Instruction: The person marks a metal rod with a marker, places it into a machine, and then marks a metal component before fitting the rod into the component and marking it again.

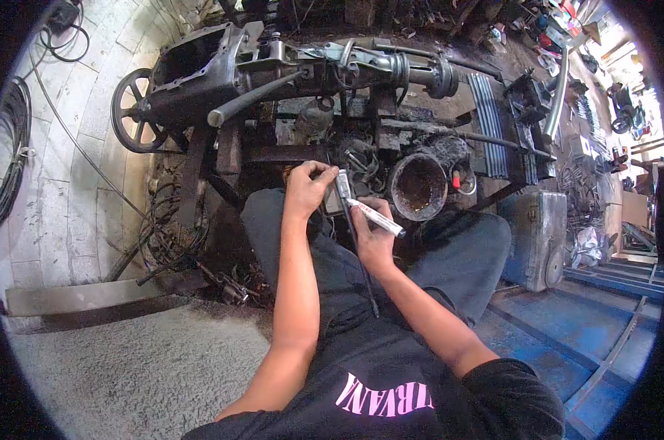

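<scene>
My right hand (376, 238) is closed around a white marker (377, 218) with red lettering and a dark end. A long dark rod (361, 268) with a pale metal head (344, 183) runs up past the same hand, its lower end over my lap. Whether my right fingers also grip the rod cannot be made out. My left hand (308, 189) has thumb and forefinger pinched beside the metal head. What lies between those fingertips, if anything, is too small to tell.
Ahead stands a greasy machine (273, 73) with a handwheel (134, 110) and a protruding bar (255, 97). A round pan (420, 187) with dark liquid sits beyond my right hand. A grey-blue metal case (526, 238) stands right of my knee. Coiled cable (13, 158) lies left.
</scene>
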Demonstrator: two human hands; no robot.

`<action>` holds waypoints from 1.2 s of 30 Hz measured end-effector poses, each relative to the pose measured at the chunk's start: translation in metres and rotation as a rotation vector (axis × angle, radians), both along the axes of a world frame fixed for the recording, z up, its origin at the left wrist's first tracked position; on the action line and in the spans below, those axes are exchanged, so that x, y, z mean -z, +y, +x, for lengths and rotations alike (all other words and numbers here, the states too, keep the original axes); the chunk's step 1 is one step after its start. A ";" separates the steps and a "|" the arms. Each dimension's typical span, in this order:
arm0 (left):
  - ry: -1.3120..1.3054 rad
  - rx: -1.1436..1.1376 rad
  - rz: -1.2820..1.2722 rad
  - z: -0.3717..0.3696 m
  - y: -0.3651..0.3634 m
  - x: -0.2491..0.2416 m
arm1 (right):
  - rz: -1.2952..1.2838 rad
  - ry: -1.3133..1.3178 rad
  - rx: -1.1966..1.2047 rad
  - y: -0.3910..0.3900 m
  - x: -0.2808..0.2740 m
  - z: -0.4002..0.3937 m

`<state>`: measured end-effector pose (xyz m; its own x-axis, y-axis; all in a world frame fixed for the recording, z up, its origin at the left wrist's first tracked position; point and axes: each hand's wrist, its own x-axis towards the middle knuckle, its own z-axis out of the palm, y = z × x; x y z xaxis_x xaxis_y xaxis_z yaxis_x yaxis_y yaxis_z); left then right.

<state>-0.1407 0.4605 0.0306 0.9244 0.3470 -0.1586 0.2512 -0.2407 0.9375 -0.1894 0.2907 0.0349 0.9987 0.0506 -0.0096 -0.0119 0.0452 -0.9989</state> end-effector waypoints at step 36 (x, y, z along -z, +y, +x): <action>-0.065 0.046 -0.227 0.001 0.008 0.017 | 0.032 0.083 -0.026 0.002 0.018 -0.003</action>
